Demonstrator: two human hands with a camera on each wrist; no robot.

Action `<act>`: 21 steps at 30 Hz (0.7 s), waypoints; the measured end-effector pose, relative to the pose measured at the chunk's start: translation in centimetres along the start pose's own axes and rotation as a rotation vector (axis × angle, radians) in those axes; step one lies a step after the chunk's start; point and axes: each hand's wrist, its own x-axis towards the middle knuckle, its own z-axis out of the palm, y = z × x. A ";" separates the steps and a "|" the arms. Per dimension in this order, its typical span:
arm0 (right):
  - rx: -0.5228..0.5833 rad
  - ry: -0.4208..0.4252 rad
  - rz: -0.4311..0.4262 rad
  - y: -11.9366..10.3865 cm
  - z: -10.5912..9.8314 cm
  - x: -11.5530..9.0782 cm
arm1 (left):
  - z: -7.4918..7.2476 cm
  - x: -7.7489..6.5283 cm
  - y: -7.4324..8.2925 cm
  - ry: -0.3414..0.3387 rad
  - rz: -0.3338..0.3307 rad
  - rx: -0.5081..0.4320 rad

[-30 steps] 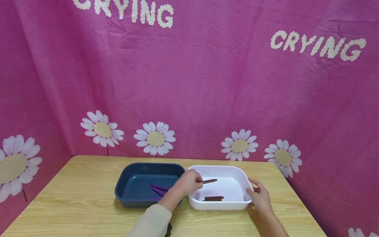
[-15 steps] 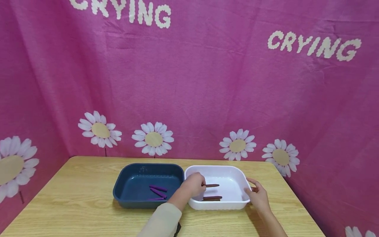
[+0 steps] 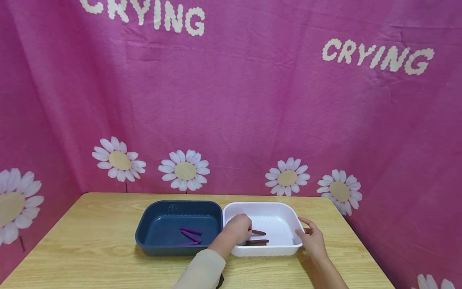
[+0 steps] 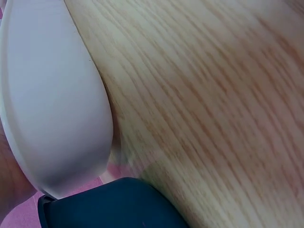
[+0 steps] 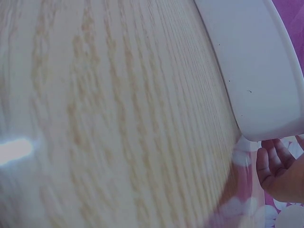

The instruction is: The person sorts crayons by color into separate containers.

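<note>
My left hand (image 3: 239, 228) reaches over the near left rim of a white plastic tray (image 3: 267, 251) and pinches a brown crayon (image 3: 258, 232) low inside it. Its fingertips are turned away from the head camera. Just below lie more brown crayons (image 3: 258, 242), side by side against the tray's near wall. At the tray's right end, my right hand (image 3: 313, 241) grips the rim, thumb over the edge and fingers outside. A dark brown patch shows between thumb and fingers; I cannot tell what it is. Each wrist view shows mostly the tray's outer wall and table.
A dark blue tray (image 3: 143, 242) stands directly left of the white one, with several purple crayons (image 3: 191, 231) in its near right part. Both rest on a wooden table (image 3: 90, 241). A pink curtain (image 3: 231, 120) with daisies hangs close behind the table.
My left hand has moved down into the white tray and slightly nearer, carrying the brown crayon lower towards the others. The right hand stays at the rim. The head view has shifted slightly.
</note>
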 end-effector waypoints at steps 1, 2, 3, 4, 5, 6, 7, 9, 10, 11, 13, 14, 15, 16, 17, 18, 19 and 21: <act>-0.002 -0.001 -0.001 0.0 0.0 0.1 | 0.0 0.0 0.0 0.000 0.001 0.008; -0.003 -0.001 -0.002 0.1 0.0 0.1 | 0.0 0.0 0.1 0.000 0.003 0.011; -0.002 -0.001 -0.004 0.1 0.1 0.2 | 0.0 0.0 0.0 -0.007 -0.003 0.008; -0.003 -0.001 -0.006 0.1 0.1 0.2 | 0.0 0.0 0.0 -0.014 -0.007 0.006; -0.004 0.000 -0.007 0.1 0.2 0.3 | 0.0 0.0 0.0 -0.018 -0.010 0.010; -0.005 0.002 -0.011 0.0 0.3 0.3 | -0.1 0.0 0.0 -0.019 -0.010 0.008; 0.001 0.010 -0.003 0.0 0.4 0.3 | -0.1 0.0 -0.1 -0.023 -0.011 0.010; 0.007 0.021 0.001 -0.1 0.5 0.3 | -0.3 -0.1 -0.1 -0.030 -0.020 0.004; 0.009 0.019 -0.001 -0.1 0.5 0.2 | -0.5 -0.1 -0.2 -0.028 -0.023 0.002; 0.012 0.016 -0.002 -0.2 0.5 0.2 | -0.7 -0.3 -0.3 -0.023 -0.023 0.006; 0.008 0.010 -0.015 -0.3 0.4 0.2 | -1.2 -0.5 -0.6 -0.007 -0.019 0.010; -0.003 -0.002 -0.030 -0.3 0.4 0.2 | -1.6 -0.7 -0.8 0.007 -0.014 0.015; -0.010 -0.008 -0.036 -0.3 0.3 0.2 | -2.0 -0.8 -1.1 0.022 -0.005 0.025; -0.023 -0.019 -0.049 -0.3 0.2 0.2 | -2.3 -0.9 -1.4 0.041 0.004 0.032; -0.035 -0.025 -0.053 -0.3 0.2 0.3 | -2.8 -1.0 -1.7 0.061 0.012 0.048; -0.048 -0.030 -0.058 -0.3 0.1 0.4 | -3.2 -1.2 -2.1 0.079 0.012 0.052; -0.060 -0.039 -0.060 -0.3 0.0 0.5 | -3.6 -1.3 -2.4 0.089 0.003 0.054; -0.084 -0.052 -0.064 -0.2 -0.3 0.7 | -4.5 -1.6 -3.1 0.098 -0.026 0.063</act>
